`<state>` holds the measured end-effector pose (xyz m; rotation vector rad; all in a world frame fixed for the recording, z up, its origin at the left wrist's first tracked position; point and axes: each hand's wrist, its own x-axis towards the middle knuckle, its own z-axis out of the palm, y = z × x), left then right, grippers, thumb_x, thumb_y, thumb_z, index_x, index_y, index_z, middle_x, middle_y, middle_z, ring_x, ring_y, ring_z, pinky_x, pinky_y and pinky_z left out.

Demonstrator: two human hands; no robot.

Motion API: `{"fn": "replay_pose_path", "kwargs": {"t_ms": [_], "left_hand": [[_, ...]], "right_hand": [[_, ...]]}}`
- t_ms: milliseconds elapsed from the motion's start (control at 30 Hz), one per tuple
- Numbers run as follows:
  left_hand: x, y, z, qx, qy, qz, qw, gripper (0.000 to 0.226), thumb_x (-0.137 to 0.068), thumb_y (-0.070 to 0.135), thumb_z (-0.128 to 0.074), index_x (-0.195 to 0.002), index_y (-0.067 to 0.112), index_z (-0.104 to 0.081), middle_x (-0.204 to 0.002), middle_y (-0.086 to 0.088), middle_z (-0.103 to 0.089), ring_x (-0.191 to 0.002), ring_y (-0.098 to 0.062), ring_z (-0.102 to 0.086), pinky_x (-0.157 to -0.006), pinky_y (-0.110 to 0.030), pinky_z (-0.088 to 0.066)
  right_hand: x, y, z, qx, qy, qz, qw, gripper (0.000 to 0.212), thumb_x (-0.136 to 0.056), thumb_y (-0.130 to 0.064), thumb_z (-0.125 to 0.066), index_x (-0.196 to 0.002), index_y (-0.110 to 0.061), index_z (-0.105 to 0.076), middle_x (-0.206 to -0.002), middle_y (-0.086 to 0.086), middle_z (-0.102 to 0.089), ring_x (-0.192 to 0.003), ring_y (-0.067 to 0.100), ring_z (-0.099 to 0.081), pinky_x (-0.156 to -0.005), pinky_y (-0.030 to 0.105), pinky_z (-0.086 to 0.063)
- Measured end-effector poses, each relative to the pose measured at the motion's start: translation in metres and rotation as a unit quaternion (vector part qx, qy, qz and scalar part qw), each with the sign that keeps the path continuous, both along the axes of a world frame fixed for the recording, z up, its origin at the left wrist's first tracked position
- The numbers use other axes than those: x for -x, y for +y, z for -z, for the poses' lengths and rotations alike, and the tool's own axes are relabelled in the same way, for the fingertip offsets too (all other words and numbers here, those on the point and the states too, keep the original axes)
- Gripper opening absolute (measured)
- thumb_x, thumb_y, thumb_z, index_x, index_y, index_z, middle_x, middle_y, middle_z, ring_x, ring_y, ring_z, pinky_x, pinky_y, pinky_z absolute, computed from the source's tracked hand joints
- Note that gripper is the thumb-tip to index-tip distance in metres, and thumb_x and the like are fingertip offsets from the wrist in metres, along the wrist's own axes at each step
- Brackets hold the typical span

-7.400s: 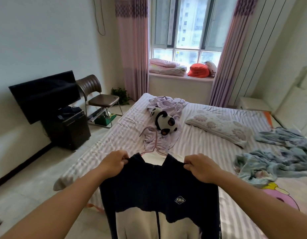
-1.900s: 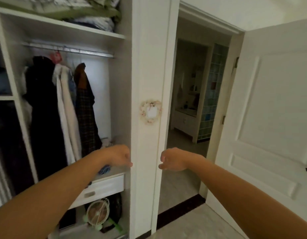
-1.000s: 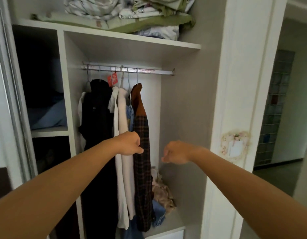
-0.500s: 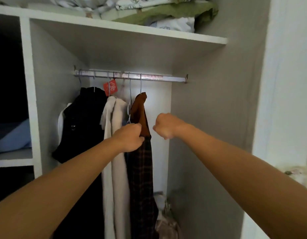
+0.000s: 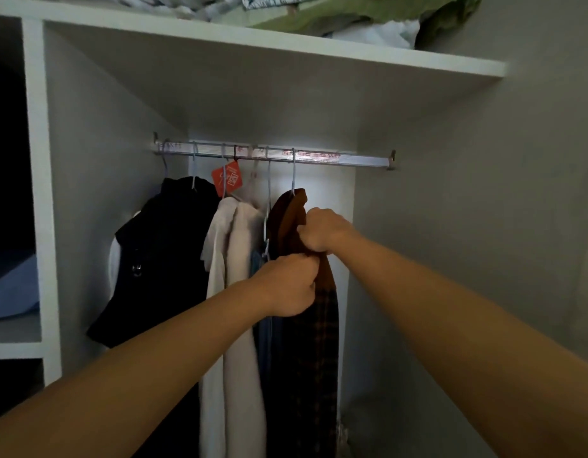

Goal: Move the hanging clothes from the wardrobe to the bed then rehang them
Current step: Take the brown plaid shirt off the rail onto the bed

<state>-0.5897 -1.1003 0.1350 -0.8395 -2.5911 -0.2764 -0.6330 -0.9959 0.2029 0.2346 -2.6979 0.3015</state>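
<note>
Both hands on the brown-top garment [image 5: 287,223], rightmost item on the wardrobe rail [image 5: 273,156]. Right hand [image 5: 324,233] fingers curled, clamped on the brown shoulder fabric just below the hanger hook [image 5: 293,173]; left hand [image 5: 287,284] lower, fingers curled and pinching the same fabric at the front edge, approx where brown meets the dark plaid lower part [image 5: 314,358]. The hands nearly touch, left under right. Hook is on the rail, garment hangs upright, w/ bare rail to its right up to the bracket [image 5: 391,159]. Just left, touching or nearly: blue item [image 5: 263,325], mostly hidden behind left wrist, can't tell what it is. Next left a cream coat [image 5: 236,292], then a black garment [image 5: 163,259] w/ an orange tag [image 5: 227,177] hanging from the rail between them. Clothes packed tight on that side, so left forearm crosses in front of cream coat. Shelf [image 5: 286,41] above holds folded bedding [image 5: 352,14], green and pale. Side compartment at far left has a blue fabric [image 5: 11,285] on its shelf. Interior dim, detail low.
</note>
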Motion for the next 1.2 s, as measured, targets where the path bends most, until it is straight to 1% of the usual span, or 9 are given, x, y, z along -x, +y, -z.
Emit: {"fn": "replay_pose_path", "kwargs": {"t_ms": [100, 267, 367, 467, 633, 800, 933, 1067, 1200], "left_hand": [[0.002, -0.003, 0.000, 0.029, 0.023, -0.006, 0.999, 0.016, -0.092, 0.008, -0.046, -0.077, 0.006, -0.052, -0.072, -0.007, -0.054, -0.062, -0.020, -0.053, -0.058, -0.037, -0.047], [0.008, -0.013, -0.004, 0.035, 0.029, -0.037, 0.998, 0.025, -0.082, 0.002, -0.047, -0.060, 0.010, -0.038, -0.061, -0.005, -0.047, -0.060, -0.024, -0.052, -0.053, -0.031, -0.039], [0.012, -0.018, -0.007, 0.024, 0.023, -0.051, 0.998, 0.019, -0.080, 0.003, -0.047, -0.063, 0.007, -0.041, -0.063, -0.007, -0.049, -0.063, -0.028, -0.056, -0.057, -0.036, -0.044], [0.012, -0.020, -0.009, 0.008, 0.023, -0.062, 0.998, 0.012, -0.082, 0.005, -0.048, -0.071, 0.005, -0.048, -0.072, -0.011, -0.055, -0.067, -0.028, -0.056, -0.060, -0.035, -0.045], [0.017, -0.017, -0.013, -0.049, 0.034, -0.049, 0.997, 0.014, -0.081, 0.003, -0.045, -0.067, 0.005, -0.042, -0.066, -0.009, -0.048, -0.065, -0.028, -0.053, -0.058, -0.036, -0.044], [0.018, -0.005, -0.018, -0.099, 0.022, -0.048, 0.994, 0.013, -0.083, -0.001, -0.043, -0.090, 0.002, -0.053, -0.069, -0.003, -0.044, -0.068, -0.023, -0.048, -0.062, -0.037, -0.042], [0.022, 0.007, -0.025, -0.135, -0.009, -0.065, 0.989, 0.010, -0.086, -0.001, -0.043, -0.095, 0.004, -0.043, -0.075, -0.004, -0.045, -0.077, -0.030, -0.051, -0.063, -0.034, -0.038], [0.026, 0.014, -0.033, -0.144, -0.011, -0.078, 0.986, 0.030, -0.087, -0.001, -0.044, -0.117, -0.001, -0.043, -0.095, -0.017, -0.053, -0.096, -0.040, -0.057, -0.071, -0.038, -0.043], [0.031, 0.019, -0.034, -0.154, -0.034, -0.087, 0.984, 0.040, -0.090, -0.004, -0.044, -0.129, -0.003, -0.036, -0.112, -0.026, -0.055, -0.099, -0.039, -0.056, -0.070, -0.035, -0.038]], "right_hand": [[0.010, -0.003, 0.000, -0.022, 0.002, 0.024, 0.999, 0.022, -0.096, -0.012, -0.050, -0.074, -0.012, -0.048, -0.075, 0.003, -0.049, -0.067, 0.017, -0.051, -0.065, 0.030, -0.044], [0.011, -0.006, -0.002, -0.058, 0.048, 0.048, 0.996, 0.004, -0.092, -0.009, -0.053, -0.089, -0.009, -0.052, -0.083, 0.005, -0.050, -0.079, 0.020, -0.053, -0.067, 0.030, -0.046], [0.007, -0.001, -0.006, -0.048, 0.079, 0.048, 0.995, 0.005, -0.091, -0.008, -0.053, -0.087, -0.009, -0.051, -0.084, 0.005, -0.049, -0.079, 0.022, -0.052, -0.066, 0.031, -0.045], [-0.001, 0.011, -0.013, -0.036, 0.093, 0.056, 0.993, 0.015, -0.092, -0.008, -0.050, -0.078, -0.009, -0.047, -0.075, 0.003, -0.042, -0.078, 0.023, -0.050, -0.065, 0.032, -0.044], [-0.022, 0.040, -0.017, -0.040, 0.104, 0.069, 0.991, 0.028, -0.091, -0.009, -0.049, -0.066, -0.015, -0.039, -0.079, 0.007, -0.049, -0.077, 0.026, -0.055, -0.064, 0.035, -0.048], [-0.051, 0.074, -0.017, -0.065, 0.120, 0.084, 0.987, 0.031, -0.093, -0.006, -0.049, -0.063, -0.012, -0.040, -0.067, 0.005, -0.045, -0.057, 0.019, -0.045, -0.056, 0.032, -0.039], [-0.072, 0.099, -0.016, -0.088, 0.113, 0.091, 0.985, 0.033, -0.093, -0.008, -0.048, -0.062, -0.012, -0.040, -0.067, 0.005, -0.043, -0.068, 0.029, -0.051, -0.060, 0.035, -0.043], [-0.095, 0.122, -0.008, -0.085, 0.125, 0.095, 0.984, 0.035, -0.097, -0.011, -0.047, -0.063, -0.012, -0.040, -0.071, 0.009, -0.048, -0.072, 0.033, -0.054, -0.061, 0.037, -0.043], [-0.125, 0.139, 0.001, -0.109, 0.131, 0.114, 0.979, 0.028, -0.097, -0.013, -0.045, -0.069, -0.009, -0.046, -0.080, 0.016, -0.057, -0.078, 0.039, -0.058, -0.060, 0.036, -0.038]]}}
